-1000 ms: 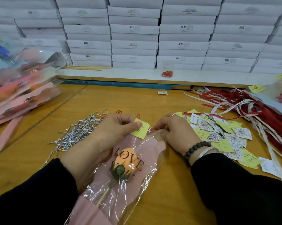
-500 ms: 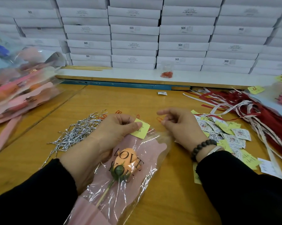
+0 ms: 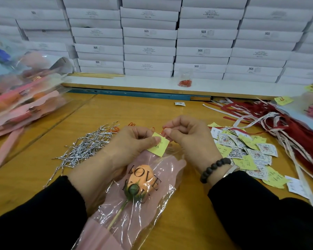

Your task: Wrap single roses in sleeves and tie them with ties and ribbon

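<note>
An orange rose (image 3: pixel 143 179) lies in a pink and clear sleeve (image 3: pixel 162 177) printed "LOVE YOU", stem toward me, on the wooden table (image 3: pixel 116 112). My left hand (image 3: pixel 132 143) pinches a small yellow note (image 3: pixel 158 147) against the sleeve's top edge. My right hand (image 3: pixel 186 134) holds a small red paper clip (image 3: pixel 163 131) at the note's upper corner. Silver twist ties (image 3: pixel 87 147) lie in a pile to the left. Red and white ribbons (image 3: pixel 287 123) sprawl at the right.
Finished wrapped roses (image 3: pixel 20 98) are heaped at the left. Yellow notes and printed stickers (image 3: pixel 245 152) are scattered right of my hands. A clear cup with red clips (image 3: pixel 184 82) stands on the white ledge. Stacked white boxes (image 3: pixel 152 37) fill the back.
My right hand left the sleeve, reached up to the table just beyond it, picked up a red clip and brought it to the yellow note. My left hand stayed put holding the note.
</note>
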Action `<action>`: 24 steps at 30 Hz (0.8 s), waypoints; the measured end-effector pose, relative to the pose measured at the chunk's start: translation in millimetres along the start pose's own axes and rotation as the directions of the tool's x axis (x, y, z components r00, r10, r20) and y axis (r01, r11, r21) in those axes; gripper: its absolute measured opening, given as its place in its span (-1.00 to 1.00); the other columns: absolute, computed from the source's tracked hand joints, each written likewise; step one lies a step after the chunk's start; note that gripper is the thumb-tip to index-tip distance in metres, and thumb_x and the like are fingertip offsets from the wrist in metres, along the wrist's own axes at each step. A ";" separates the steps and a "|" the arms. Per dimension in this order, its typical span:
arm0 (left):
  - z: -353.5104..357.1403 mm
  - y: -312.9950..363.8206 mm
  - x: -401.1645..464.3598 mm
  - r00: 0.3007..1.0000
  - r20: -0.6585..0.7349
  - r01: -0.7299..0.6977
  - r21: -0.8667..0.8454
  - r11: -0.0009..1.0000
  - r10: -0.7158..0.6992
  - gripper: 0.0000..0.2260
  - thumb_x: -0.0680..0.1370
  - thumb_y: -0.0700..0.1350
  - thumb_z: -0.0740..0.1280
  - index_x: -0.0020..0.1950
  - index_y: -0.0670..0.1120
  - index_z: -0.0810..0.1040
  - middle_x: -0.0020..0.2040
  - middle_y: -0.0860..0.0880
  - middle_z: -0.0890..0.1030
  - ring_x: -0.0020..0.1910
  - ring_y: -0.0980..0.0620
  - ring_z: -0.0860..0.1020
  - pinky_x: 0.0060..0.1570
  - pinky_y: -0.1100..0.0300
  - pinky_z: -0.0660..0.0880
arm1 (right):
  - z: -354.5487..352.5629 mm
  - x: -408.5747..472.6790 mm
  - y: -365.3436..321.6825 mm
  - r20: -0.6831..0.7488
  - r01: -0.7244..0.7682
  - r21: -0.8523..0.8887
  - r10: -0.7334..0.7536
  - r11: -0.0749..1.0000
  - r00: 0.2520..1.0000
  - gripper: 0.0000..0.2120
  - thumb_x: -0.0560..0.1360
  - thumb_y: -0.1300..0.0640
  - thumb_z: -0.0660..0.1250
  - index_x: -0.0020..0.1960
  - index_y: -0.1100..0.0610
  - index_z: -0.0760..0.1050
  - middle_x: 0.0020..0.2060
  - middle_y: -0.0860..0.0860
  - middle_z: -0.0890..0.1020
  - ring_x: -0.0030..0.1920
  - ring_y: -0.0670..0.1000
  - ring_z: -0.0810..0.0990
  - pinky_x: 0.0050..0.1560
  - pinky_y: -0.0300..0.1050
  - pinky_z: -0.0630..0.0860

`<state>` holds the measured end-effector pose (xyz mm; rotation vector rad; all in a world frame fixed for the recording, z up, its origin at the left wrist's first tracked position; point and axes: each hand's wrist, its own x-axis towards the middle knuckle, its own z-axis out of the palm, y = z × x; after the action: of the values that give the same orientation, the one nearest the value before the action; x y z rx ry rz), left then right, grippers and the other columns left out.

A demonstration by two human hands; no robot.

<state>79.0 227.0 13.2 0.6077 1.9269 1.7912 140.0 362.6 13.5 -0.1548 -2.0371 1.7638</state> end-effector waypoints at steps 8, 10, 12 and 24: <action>-0.7 1.2 -0.4 1.000 0.003 -0.005 0.006 1.000 0.005 -0.74 0.47 -0.28 0.37 -0.43 -0.13 0.56 -0.46 -0.01 0.56 -0.52 0.15 0.49 -0.51 0.37 0.40 | -0.4 0.0 0.4 -0.006 0.018 0.005 -0.018 1.000 1.000 -0.85 0.44 0.36 0.36 -0.21 0.15 0.53 -0.37 0.05 0.65 -0.40 -0.18 0.59 -0.34 -0.36 0.50; -0.3 1.5 -0.6 1.000 0.002 -0.009 0.011 1.000 0.009 -0.77 0.47 -0.28 0.37 -0.40 -0.16 0.54 -0.47 -0.01 0.55 -0.53 0.15 0.47 -0.50 0.37 0.39 | -0.2 -0.2 -0.1 -0.003 0.015 -0.014 -0.015 1.000 1.000 -0.85 0.43 0.35 0.37 -0.23 0.13 0.53 -0.35 0.10 0.65 -0.38 -0.14 0.59 -0.31 -0.33 0.53; 0.0 0.8 0.0 1.000 -0.003 -0.005 0.008 1.000 0.005 -0.80 0.47 -0.29 0.37 -0.36 -0.20 0.53 -0.46 -0.02 0.54 -0.52 0.14 0.47 -0.49 0.36 0.40 | 0.1 -0.8 -0.5 0.003 0.017 -0.028 -0.016 0.999 1.000 -0.84 0.43 0.34 0.37 -0.24 0.12 0.52 -0.35 0.10 0.65 -0.38 -0.13 0.60 -0.31 -0.31 0.54; -0.7 1.7 1.0 1.000 0.023 -0.010 -0.014 1.000 0.010 -0.67 0.48 -0.33 0.34 -0.48 -0.10 0.60 -0.47 -0.04 0.57 -0.50 0.08 0.51 -0.46 0.34 0.42 | 3.0 -2.4 -0.9 -0.042 0.031 0.017 -0.031 0.999 0.999 -0.87 0.45 0.36 0.34 -0.20 0.17 0.51 -0.40 0.00 0.63 -0.39 -0.15 0.59 -0.34 -0.35 0.50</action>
<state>77.8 227.1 14.9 0.6316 1.8979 1.7944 141.2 358.8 13.5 -0.1529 -1.9836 1.7442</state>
